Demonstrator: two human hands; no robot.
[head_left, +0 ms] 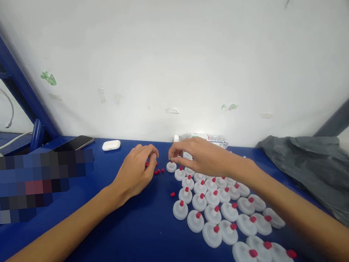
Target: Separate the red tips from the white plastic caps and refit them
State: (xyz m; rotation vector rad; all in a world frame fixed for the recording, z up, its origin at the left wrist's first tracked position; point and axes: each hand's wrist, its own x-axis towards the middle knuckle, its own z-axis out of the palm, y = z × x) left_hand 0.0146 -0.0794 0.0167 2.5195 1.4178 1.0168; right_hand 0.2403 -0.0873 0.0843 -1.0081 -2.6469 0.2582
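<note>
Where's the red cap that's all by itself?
In the head view, the lone red cap lies below centre on the blue table, just left of the white discs.

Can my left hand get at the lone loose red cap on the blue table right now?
Probably yes: your left hand is close by, and nothing visible stands between it and the lone red cap. The nearest white discs sit to the cap's right, outside that path.
</note>
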